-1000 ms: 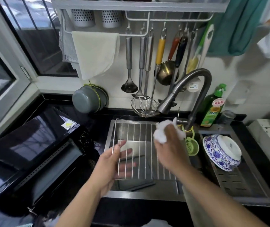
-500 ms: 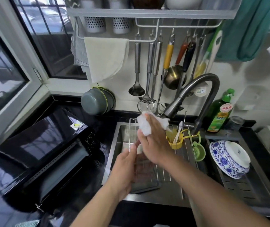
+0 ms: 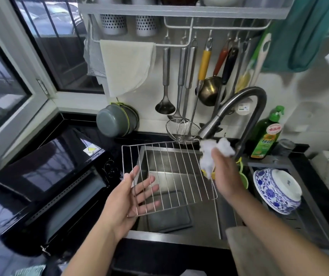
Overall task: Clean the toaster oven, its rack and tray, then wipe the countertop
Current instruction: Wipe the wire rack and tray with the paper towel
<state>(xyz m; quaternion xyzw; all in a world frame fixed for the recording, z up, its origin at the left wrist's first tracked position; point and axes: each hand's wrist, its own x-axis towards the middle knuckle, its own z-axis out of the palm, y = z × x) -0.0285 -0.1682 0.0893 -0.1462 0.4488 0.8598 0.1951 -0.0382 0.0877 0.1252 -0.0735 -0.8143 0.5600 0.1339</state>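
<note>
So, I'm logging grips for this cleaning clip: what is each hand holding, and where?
The left hand supports the wire rack at its near-left corner, fingers spread beneath. The right hand grips a crumpled white wipe at the rack's right edge.

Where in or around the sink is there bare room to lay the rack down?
Bare steel shows on the sink floor between the dark tray and the right wall. The drainer side is crowded by the blue-and-white bowl; the counter to the left holds the toaster oven.
</note>
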